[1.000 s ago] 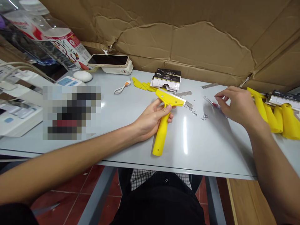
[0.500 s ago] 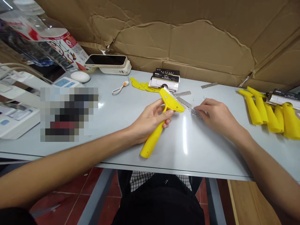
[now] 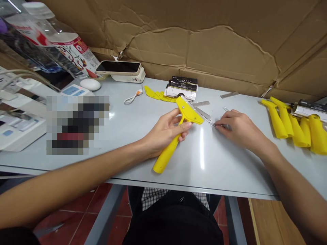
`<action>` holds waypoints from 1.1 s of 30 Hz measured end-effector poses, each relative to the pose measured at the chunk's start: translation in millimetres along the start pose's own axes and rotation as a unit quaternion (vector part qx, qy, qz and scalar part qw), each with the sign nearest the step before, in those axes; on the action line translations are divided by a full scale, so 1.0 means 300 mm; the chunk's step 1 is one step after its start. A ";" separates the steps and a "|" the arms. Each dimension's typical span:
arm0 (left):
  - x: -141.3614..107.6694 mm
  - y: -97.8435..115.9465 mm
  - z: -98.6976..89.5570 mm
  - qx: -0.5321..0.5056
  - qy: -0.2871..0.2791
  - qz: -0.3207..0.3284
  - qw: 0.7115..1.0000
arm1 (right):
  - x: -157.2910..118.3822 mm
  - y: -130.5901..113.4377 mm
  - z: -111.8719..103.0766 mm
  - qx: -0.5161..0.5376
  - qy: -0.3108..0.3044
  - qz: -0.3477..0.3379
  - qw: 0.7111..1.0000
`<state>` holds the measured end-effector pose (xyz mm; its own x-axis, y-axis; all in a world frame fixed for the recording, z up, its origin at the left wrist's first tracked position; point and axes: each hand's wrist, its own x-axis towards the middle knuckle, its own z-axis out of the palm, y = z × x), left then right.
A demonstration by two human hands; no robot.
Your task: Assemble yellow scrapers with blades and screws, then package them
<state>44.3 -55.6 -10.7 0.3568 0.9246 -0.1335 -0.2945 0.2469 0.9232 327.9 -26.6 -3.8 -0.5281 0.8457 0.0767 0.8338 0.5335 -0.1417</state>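
Yellow scraper [image 3: 166, 154] was gripped in the left hand [image 3: 171, 131], fingers wrapped behind the neck, thumb laid across the front, handle slanted down toward the near table edge. By the right hand [image 3: 240, 127], thumb and fingertips were brought together at the small metal nuts [image 3: 210, 123]; whether one was pinched could not be told. Step was judged to be the picking of a single nut: a light fingertip pinch was called for, straight down, so that the cluster was not scattered. The scraper was best held steady, head level, so that nothing could be shaken from behind it. A silvery fastener [image 3: 183, 107] was seen at one hole; the other hole looked dark. Loose metal strips [image 3: 203, 113] were laid just beyond the nuts, so their edges were best avoided. Farther out, packets [image 3: 181, 89] were stacked behind, and yellow handles [image 3: 278, 120] were lined up well to the right.
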 end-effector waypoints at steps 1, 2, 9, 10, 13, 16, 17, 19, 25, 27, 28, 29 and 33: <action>-0.001 0.000 0.000 0.000 0.001 0.004 1.000 | 0.000 -0.002 0.001 0.002 0.002 0.000 1.000; -0.002 0.001 0.000 0.001 0.002 0.006 1.000 | 0.001 -0.004 0.002 0.004 0.003 -0.001 1.000; 0.003 0.006 0.005 -0.001 0.006 0.006 1.000 | 0.004 -0.014 0.004 0.018 0.006 -0.001 1.000; 0.003 0.006 0.005 -0.001 0.006 0.005 1.000 | 0.004 -0.015 0.004 0.022 0.008 0.000 1.000; 0.003 0.006 0.005 -0.004 0.002 0.000 1.000 | 0.004 -0.021 -0.002 0.058 0.030 0.001 0.998; 0.003 0.004 0.003 -0.004 -0.002 0.001 1.000 | 0.002 -0.034 -0.022 0.155 0.071 0.018 0.985; 0.003 0.004 0.001 -0.003 -0.003 0.003 1.000 | 0.001 -0.039 -0.030 0.201 0.084 0.037 0.975; 0.002 0.002 -0.001 0.001 -0.007 0.006 1.000 | -0.001 -0.048 -0.042 0.303 0.113 0.090 0.942; -0.002 -0.001 -0.008 0.019 -0.013 0.004 1.000 | -0.006 -0.050 -0.035 0.480 0.134 0.182 0.848; -0.002 -0.003 -0.008 0.022 -0.016 -0.002 1.000 | -0.005 -0.049 -0.028 0.499 0.124 0.189 0.837; -0.002 -0.005 -0.008 0.023 -0.019 -0.006 1.000 | -0.003 -0.049 -0.024 0.505 0.121 0.193 0.832; -0.002 -0.007 -0.008 0.023 -0.023 -0.010 0.999 | -0.002 -0.050 -0.021 0.511 0.119 0.196 0.828; -0.003 -0.012 -0.005 0.019 -0.035 -0.020 0.999 | 0.005 -0.058 -0.010 0.534 0.119 0.202 0.812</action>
<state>43.7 -56.9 -14.3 0.4292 0.8912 -0.1468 -0.2443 0.2711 0.9310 313.0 -34.6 1.8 -0.0948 0.9953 -0.0188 0.2484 0.0054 -0.9686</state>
